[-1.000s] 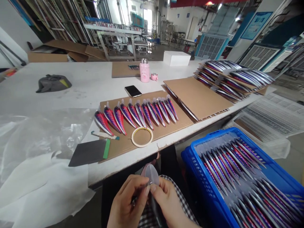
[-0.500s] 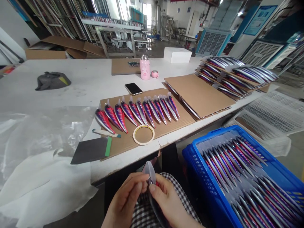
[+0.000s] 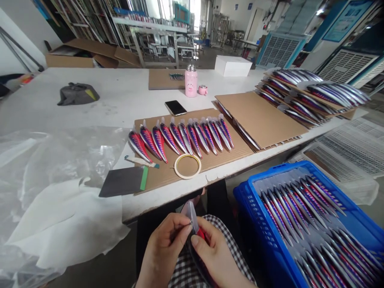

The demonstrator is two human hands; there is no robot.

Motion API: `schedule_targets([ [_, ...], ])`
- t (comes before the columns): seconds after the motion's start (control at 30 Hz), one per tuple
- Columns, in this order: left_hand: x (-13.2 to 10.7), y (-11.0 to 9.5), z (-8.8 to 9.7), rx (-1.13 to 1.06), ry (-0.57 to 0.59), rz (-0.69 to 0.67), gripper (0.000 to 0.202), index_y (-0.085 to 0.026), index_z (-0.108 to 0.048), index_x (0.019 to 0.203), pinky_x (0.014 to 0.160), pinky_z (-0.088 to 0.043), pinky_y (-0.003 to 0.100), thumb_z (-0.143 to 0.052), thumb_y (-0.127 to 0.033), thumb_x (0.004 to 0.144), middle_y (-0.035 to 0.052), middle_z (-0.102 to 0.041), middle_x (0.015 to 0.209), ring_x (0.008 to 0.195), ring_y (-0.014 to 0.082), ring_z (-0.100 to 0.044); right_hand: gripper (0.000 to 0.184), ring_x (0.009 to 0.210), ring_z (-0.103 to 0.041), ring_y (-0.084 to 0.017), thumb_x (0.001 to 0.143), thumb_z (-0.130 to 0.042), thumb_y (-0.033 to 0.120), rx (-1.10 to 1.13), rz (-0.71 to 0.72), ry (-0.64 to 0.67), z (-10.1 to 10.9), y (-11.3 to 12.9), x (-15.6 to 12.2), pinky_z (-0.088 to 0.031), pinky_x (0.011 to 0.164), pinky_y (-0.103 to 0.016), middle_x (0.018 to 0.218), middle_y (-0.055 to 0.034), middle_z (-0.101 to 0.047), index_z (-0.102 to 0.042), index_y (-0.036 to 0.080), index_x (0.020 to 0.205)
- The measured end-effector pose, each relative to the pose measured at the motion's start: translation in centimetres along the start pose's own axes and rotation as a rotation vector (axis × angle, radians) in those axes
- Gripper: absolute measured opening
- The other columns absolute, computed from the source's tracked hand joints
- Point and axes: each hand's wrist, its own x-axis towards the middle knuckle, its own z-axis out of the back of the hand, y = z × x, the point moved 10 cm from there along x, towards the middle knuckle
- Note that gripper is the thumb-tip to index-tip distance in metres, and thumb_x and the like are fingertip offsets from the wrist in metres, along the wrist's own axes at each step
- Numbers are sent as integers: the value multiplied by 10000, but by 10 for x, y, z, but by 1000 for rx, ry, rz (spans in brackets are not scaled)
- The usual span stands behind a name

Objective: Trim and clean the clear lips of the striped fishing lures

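Observation:
Over my lap, my right hand is wrapped round a fishing lure, dark with a red side and a clear diving lip pointing up. My left hand pinches thumb and forefinger together at the base of that lip; what lies between the fingertips is too small to make out. On the table ahead, a row of similar purple, red and silver lures rests on a cardboard sheet. A roll of tape lies in front of the row.
To the right, a blue crate holds many lures. Stacked cardboard layers with lures stand at the table's right end. A phone, pink bottle, dark sheet, grey cloth and plastic bags lie about.
My head view has shifted slightly, so the table sits further right and higher in the picture. My left fingertips have closed into a tighter pinch by the lip; my right hand keeps its hold.

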Motion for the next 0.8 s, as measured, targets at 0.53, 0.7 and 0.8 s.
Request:
schedule_targets([
  [0.53,-2,-23,-1,224,34,-157,71,-245,-660,816,653,-521,169,-596,-218,831,-28,-686,786,709,127,-669,276,862,-591,-202,828,-597,257,-73,-34,-63,5,0,1,-455,856,-307,927,-23,-684,-667,198,1089],
  [0.7,1,-16,-1,128,42,-76,93,-244,-663,864,696,-535,186,-610,-194,805,-9,-688,839,781,147,-679,278,881,-604,-194,835,-585,215,-115,-15,-79,7,4,1,-460,857,-277,956,-4,-695,-667,223,1100],
  [0.8,-1,-2,-3,62,50,13,110,-237,-643,898,689,-537,194,-633,-213,791,-16,-677,800,748,145,-675,291,902,-623,-198,831,-585,190,-157,-1,-89,7,5,-1,-469,851,-266,978,-2,-705,-664,229,1108],
])
